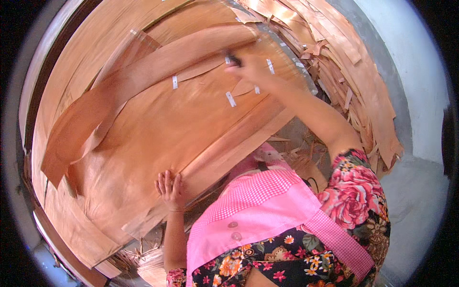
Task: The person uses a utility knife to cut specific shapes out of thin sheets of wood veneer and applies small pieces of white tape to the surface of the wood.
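A broad orange-brown sheet of wood veneer (pixel 148 131) lies before me. My left hand (pixel 169 189) rests on its near edge, fingers stretched out and apart, with nothing in them. At the far right part of the sheet, my right hand (pixel 244 71) is closed on a small black object (pixel 233 59); motion blur hides its exact kind. Close by that hand, short white tape pieces (pixel 231 99) stick to the veneer, some along a seam. A long, curling veneer strip (pixel 158 64) lies loosely across the far side of the sheet, its left end raised.
Torn veneer scraps (pixel 337 76) are heaped along the right, beside a pale wall (pixel 397 57). More offcuts (pixel 153 263) lie below the near left edge. A dark rail (pixel 40 91) curves along the left. My pink checked apron (pixel 253 201) is close to the near edge.
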Demonstrator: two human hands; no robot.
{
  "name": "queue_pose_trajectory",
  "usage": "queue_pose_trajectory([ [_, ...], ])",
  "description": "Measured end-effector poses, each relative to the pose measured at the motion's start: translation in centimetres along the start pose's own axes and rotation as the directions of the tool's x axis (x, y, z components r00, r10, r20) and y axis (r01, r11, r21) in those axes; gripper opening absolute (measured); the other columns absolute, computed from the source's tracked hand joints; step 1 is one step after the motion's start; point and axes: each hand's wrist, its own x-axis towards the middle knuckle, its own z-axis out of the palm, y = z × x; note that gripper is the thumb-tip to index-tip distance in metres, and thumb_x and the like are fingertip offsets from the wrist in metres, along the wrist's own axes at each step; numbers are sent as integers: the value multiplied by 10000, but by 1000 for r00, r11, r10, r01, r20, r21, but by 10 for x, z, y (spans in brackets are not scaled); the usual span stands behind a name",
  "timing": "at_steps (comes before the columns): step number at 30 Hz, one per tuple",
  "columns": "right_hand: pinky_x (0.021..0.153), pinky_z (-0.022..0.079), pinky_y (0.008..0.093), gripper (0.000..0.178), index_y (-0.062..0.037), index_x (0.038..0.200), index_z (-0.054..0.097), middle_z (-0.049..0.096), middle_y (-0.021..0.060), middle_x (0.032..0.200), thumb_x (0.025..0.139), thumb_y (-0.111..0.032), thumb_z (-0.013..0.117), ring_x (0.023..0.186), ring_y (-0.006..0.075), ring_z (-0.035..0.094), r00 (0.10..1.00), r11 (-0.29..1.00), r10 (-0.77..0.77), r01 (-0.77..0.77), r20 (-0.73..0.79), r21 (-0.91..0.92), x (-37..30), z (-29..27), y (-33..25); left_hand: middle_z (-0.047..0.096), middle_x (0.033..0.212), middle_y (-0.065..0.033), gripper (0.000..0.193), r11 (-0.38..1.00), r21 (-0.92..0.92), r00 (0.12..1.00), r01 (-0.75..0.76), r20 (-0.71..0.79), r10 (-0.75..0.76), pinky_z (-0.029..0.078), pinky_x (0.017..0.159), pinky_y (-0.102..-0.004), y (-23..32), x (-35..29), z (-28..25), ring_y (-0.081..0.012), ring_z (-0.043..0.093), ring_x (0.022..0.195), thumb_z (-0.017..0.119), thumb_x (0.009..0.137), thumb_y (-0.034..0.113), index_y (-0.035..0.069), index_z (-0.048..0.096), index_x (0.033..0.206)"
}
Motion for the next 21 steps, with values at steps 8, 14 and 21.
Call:
queue_pose_trajectory([
  [8, 417, 350, 206, 191, -65, 807, 636, 571, 5, 610, 755, -249, 640, 458, 54, 458, 948, 958, 240, -196, -211, 210, 58, -167, 124, 433, 1257, -125, 290, 976, 210, 998, -54, 31, 49, 227, 994, -519, 2, -3, 1, -327, 384, 1180, 552, 762, 130, 128, 547, 1053],
  [14, 641, 465, 318, 257, -144, 925, 657, 639, 90, 744, 724, -301, 636, 696, 212, 615, 998, 954, -11, -8, -60, -301, 208, -151, 123, 405, 1266, -174, 239, 786, 418, 867, 456, -11, -498, 262, 991, -472, 82, 13, 1, -348, 359, 1184, 457, 836, 85, 33, 506, 1064],
  [21, 733, 454, 388, 438, 0, 882, 614, 609, 206, 849, 699, -398, 632, 841, 334, 585, 993, 984, 54, -71, -100, -166, 392, -75, 120, 265, 1331, -220, 346, 486, -133, 420, 864, -344, -840, 261, 1003, -406, 115, 30, 65, -338, 317, 1200, 391, 896, 162, -33, 366, 1181],
])
